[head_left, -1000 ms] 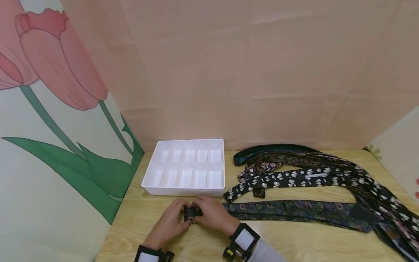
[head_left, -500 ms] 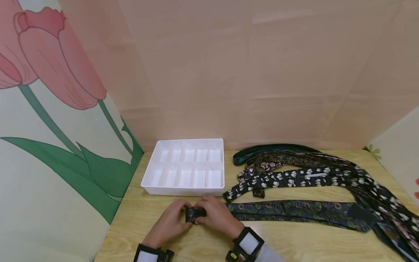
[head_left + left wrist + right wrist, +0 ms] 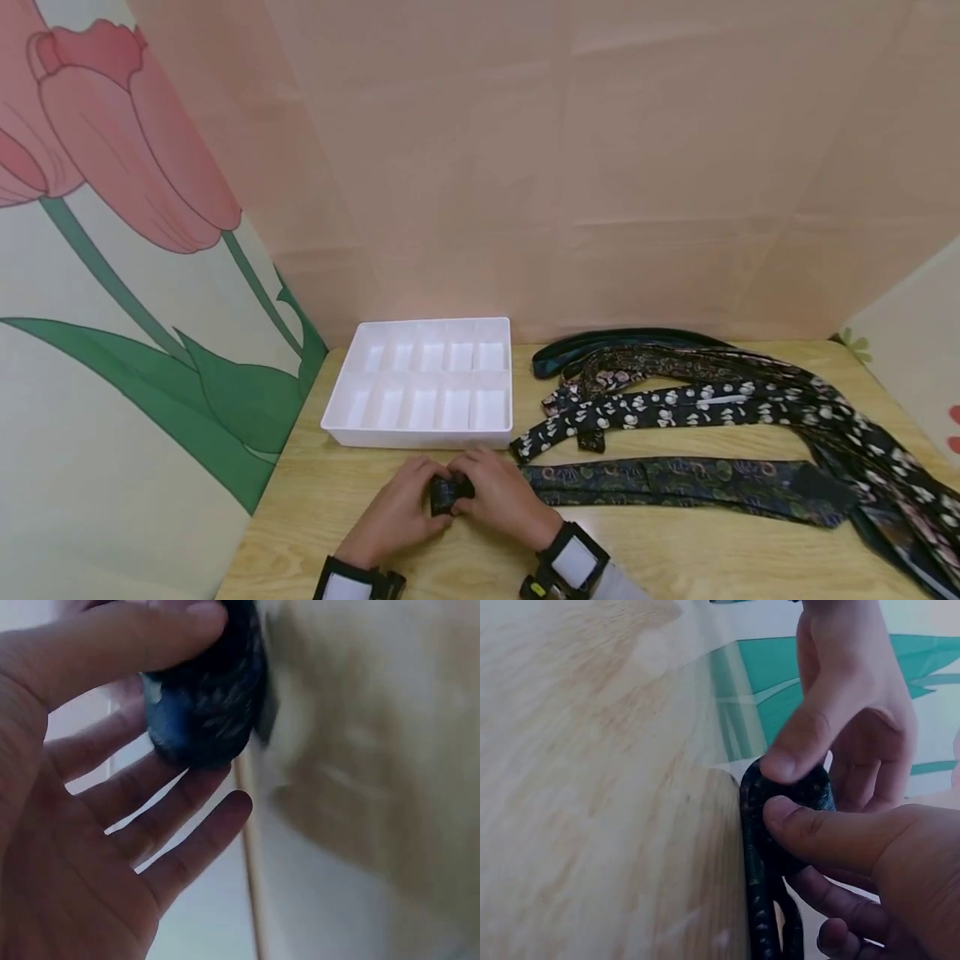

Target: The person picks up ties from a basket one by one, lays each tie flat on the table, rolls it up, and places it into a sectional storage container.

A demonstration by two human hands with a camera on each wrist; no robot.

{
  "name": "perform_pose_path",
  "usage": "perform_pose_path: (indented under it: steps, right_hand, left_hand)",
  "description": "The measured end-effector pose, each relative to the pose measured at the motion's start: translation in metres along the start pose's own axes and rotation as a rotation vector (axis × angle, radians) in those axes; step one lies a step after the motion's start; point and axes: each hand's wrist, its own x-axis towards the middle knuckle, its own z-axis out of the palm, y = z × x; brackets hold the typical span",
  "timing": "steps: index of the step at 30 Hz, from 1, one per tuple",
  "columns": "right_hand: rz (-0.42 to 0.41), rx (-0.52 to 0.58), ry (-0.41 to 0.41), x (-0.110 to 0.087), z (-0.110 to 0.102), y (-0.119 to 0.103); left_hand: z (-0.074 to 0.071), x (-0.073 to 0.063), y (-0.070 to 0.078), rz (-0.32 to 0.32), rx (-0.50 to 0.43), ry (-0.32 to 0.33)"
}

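While the left hand (image 3: 405, 504) is pinching one side of the compact, rounded rolled end (image 3: 442, 497) of a dark tie (image 3: 690, 483), its little finger is extending clear of the fabric. The right hand (image 3: 498, 496) is gripping the other side, its thumb pressing on the coil near the left thumb. The roll is sitting just in front of a smooth white tray (image 3: 420, 439) with two rows of rectangular compartments, while the tie's flat, finely patterned length is running rightward along the wood-grained table (image 3: 675, 558). Beyond it, a black tie with a white floral print (image 3: 660, 410) is lying among overlapping, curving ties (image 3: 675, 358), and a creased peach sheet (image 3: 600, 167) is hanging behind.
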Motion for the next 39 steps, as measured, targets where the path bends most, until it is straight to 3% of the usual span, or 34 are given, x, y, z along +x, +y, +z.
perform_pose_path:
  steps: [2, 7, 14, 23, 27, 33, 39]
  right_hand:
    - [0.010, 0.006, 0.004, 0.000, 0.000, 0.001]
    - [0.034, 0.041, 0.020, 0.000, 0.003, 0.003]
    - [0.007, 0.031, -0.038, -0.003, -0.002, 0.005]
    - [-0.013, -0.006, 0.013, -0.010, 0.000, 0.013]
    - [-0.036, 0.004, 0.015, -0.013, -0.004, 0.012]
    - [0.022, -0.007, -0.017, -0.013, -0.005, 0.014]
    - [0.007, 0.016, -0.045, -0.014, -0.005, 0.016]
  left_hand:
    - [0.004, -0.001, -0.001, -0.036, -0.058, -0.018]
    - [0.006, 0.000, -0.003, -0.062, -0.123, 0.024]
    - [-0.002, -0.001, -0.003, 0.007, 0.009, 0.047]
    - [-0.001, 0.001, -0.004, -0.011, -0.140, -0.041]
    - [-0.001, 0.002, -0.002, -0.003, -0.098, -0.033]
    - [0.000, 0.003, 0.003, 0.004, -0.074, -0.036]
    - [-0.001, 0.003, 0.005, 0.032, -0.036, -0.046]
